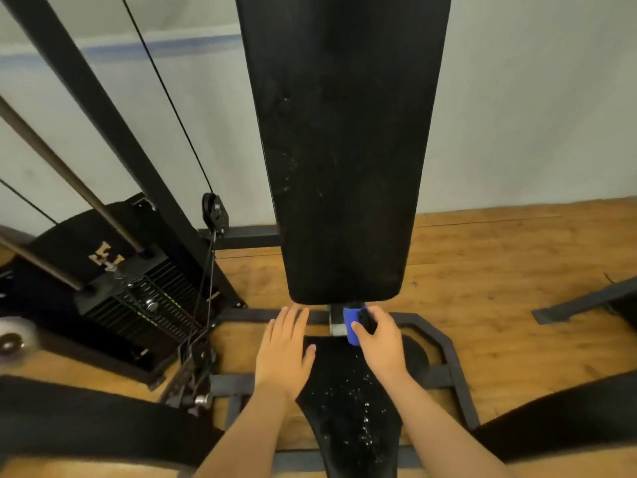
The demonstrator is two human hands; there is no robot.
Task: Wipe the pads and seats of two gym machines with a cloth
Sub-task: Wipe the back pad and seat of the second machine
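A tall black back pad (344, 150) rises in front of me, with faint droplets on its lower left. Below it lies the black seat (348, 401), speckled with water drops. My right hand (379, 343) is over the seat's far right corner, closed around a blue object with a dark top (352, 324); I cannot tell whether it is a bottle or a cloth. My left hand (286, 350) rests flat at the seat's far left corner, fingers apart, holding nothing.
A weight stack (144, 298) with guide rods, a cable and a pulley (214, 215) stands to the left. Grey steel frame bars (444, 339) surround the seat on the wooden floor (499, 270). Black pads fill the lower left and lower right corners.
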